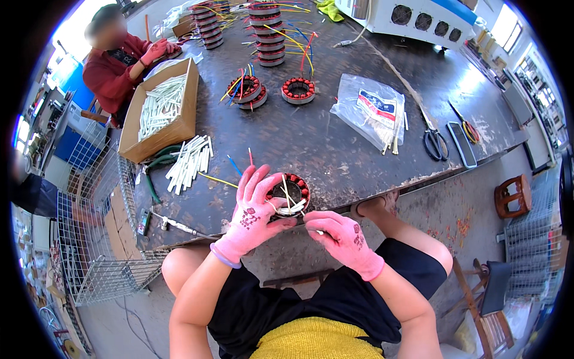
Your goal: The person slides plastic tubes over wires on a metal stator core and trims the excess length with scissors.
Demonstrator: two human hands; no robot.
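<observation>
At the table's near edge, my left hand (256, 209), in a pink glove, is closed around a motor stator (304, 190), a ring with red copper windings. Blue, red and yellow leads stick out beyond its fingers. White sleeves (291, 209) and a thin white strand lie across the ring's near side. Close beside the ring, my right hand (344, 239), also gloved in pink, has its fingers pinched together. A bit of thin white strip (320, 232) shows between them; its ends are hidden.
White sleeves (190, 163) lie beside a cardboard box (133, 143) of more. Farther off stand stators (298, 91) and stator stacks (270, 42). On the right are a plastic bag (359, 107), scissors (435, 143) and a phone (461, 143). A co-worker (116, 66) sits far left.
</observation>
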